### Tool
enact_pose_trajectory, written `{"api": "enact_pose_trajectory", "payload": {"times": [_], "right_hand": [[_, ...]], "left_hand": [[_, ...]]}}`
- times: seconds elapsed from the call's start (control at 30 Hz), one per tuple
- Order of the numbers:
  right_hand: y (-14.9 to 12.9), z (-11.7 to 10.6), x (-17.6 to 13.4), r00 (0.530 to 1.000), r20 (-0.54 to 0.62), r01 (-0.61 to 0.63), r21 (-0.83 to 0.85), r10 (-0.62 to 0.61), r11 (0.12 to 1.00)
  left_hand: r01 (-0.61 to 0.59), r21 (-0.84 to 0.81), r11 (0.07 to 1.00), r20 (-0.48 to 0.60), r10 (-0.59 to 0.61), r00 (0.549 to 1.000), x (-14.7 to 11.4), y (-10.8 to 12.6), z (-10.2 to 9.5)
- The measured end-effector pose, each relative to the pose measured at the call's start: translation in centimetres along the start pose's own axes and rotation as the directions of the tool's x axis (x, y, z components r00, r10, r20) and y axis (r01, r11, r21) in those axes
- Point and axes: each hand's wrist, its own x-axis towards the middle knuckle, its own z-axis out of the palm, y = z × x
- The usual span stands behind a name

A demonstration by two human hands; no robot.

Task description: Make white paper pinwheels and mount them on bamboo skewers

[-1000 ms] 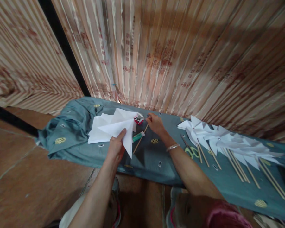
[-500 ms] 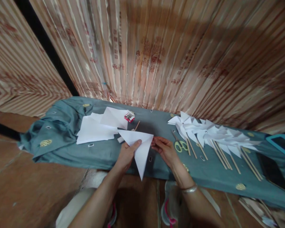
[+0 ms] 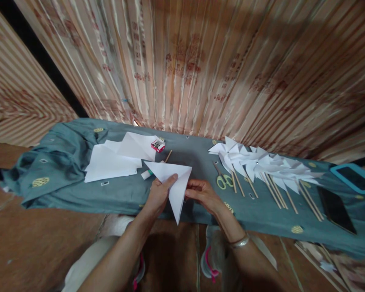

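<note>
A folded sheet of white paper (image 3: 179, 184), in triangular shape with one point hanging down, is held above the cloth-covered surface. My left hand (image 3: 159, 194) grips it from the left, thumb flat on top and fingers underneath. At its right edge, my right hand (image 3: 203, 195) has bent fingers closed against the paper; the fingertips are partly hidden behind it. Just behind the paper lie a white glue-stick-like tube (image 3: 146, 174) and a thin wooden stick (image 3: 168, 156), both partly covered.
Left, white paper sheets (image 3: 109, 164) lie stacked, with a small red-and-white box (image 3: 157, 144) at their corner. Right are green-handled scissors (image 3: 224, 181), several paper pinwheels (image 3: 257, 162) on sticks, a dark phone (image 3: 337, 211) and a blue-framed device (image 3: 346, 178). A striped curtain (image 3: 182, 73) hangs behind.
My right hand has slid down from the paper's upper right corner along its right edge. My left hand keeps its hold. The whole view has shifted slightly.
</note>
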Motion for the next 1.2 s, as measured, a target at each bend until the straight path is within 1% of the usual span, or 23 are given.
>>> {"api": "enact_pose_trajectory", "payload": {"times": [0.1,0.23,0.4,0.47,0.53,0.63,0.7,0.77,0.83,0.87,0.9,0.93,0.97,1.0,1.03,1.07,1.1,1.13,1.17,1.2], "right_hand": [[0.1,0.1,0.0,1.000,0.002,-0.011,-0.002,0.011,1.000],[0.2,0.1,0.2,1.000,0.000,-0.012,0.010,0.012,1.000],[0.3,0.3,0.3,1.000,0.000,-0.025,0.034,0.025,0.999],[0.3,0.5,0.3,1.000,-0.015,-0.025,0.054,0.025,0.998],[0.4,0.5,0.3,0.999,-0.048,-0.002,0.047,0.004,0.999],[0.7,0.5,0.6,0.989,-0.136,0.055,-0.034,-0.059,0.998],[0.9,0.4,0.8,0.975,-0.192,0.083,-0.131,-0.108,0.988],[0.9,0.2,0.8,0.956,-0.232,0.118,-0.254,-0.178,0.960],[0.6,0.0,0.6,0.918,-0.280,0.149,-0.417,-0.282,0.897],[0.4,-0.2,0.4,0.887,-0.308,0.144,-0.524,-0.344,0.840],[0.2,-0.4,0.2,0.850,-0.329,0.116,-0.644,-0.411,0.756],[0.0,-0.5,-0.1,0.812,-0.331,0.071,-0.762,-0.481,0.644],[-0.2,-0.7,-0.3,0.779,-0.307,0.020,-0.859,-0.547,0.511],[-0.3,-0.8,-0.5,0.760,-0.257,-0.019,-0.927,-0.597,0.375],[-0.3,-0.9,-0.7,0.755,-0.193,-0.033,-0.966,-0.627,0.257],[-0.2,-0.9,-0.8,0.760,-0.126,-0.022,-0.985,-0.638,0.169],[-0.1,-0.8,-0.9,0.769,-0.071,0.007,-0.993,-0.636,0.118],[0.1,-0.7,-1.0,0.779,-0.035,0.039,-0.994,-0.627,0.103],[0.2,-0.6,-1.0,0.788,-0.020,0.067,-0.991,-0.616,0.118],[0.3,-0.5,-1.1,0.795,-0.029,0.085,-0.984,-0.606,0.158]], "left_hand": [[-0.001,-0.008,1.000,-0.013,0.001,1.000,-0.1,0.2,0.3],[0.024,-0.044,0.999,0.008,-0.024,1.000,0.0,0.3,0.2],[0.135,-0.071,0.988,0.056,-0.131,0.990,0.1,0.5,-0.1],[0.127,-0.090,0.988,0.070,-0.121,0.990,0.1,0.5,-0.1],[0.073,-0.101,0.992,0.072,-0.066,0.995,0.1,0.3,-0.1],[0.017,-0.034,0.999,0.099,-0.014,0.995,0.2,-0.2,-0.1],[0.012,0.021,1.000,0.130,-0.014,0.991,0.2,-0.5,-0.1],[0.006,0.037,0.999,0.151,-0.011,0.988,0.3,-0.8,-0.1],[-0.010,0.010,1.000,0.155,0.008,0.988,0.4,-1.0,0.0],[-0.014,-0.009,1.000,0.148,0.015,0.989,0.3,-1.2,0.1],[-0.013,-0.022,1.000,0.136,0.016,0.991,0.2,-1.5,0.2],[-0.005,-0.025,1.000,0.120,0.008,0.993,0.1,-1.7,0.4],[0.009,-0.018,1.000,0.110,-0.007,0.994,-0.1,-2.1,0.5],[0.022,-0.001,1.000,0.113,-0.022,0.993,-0.2,-2.4,0.7],[0.029,0.022,0.999,0.130,-0.031,0.991,-0.4,-2.8,0.9],[0.021,0.047,0.999,0.162,-0.029,0.986,-0.5,-3.1,1.1],[0.005,0.072,0.997,0.191,-0.019,0.981,-0.6,-3.4,1.3],[-0.015,0.094,0.995,0.211,-0.005,0.977,-0.7,-3.5,1.5],[-0.036,0.112,0.993,0.215,0.011,0.977,-0.7,-3.6,1.6],[-0.050,0.123,0.991,0.204,0.024,0.979,-0.7,-3.7,1.8]]}}
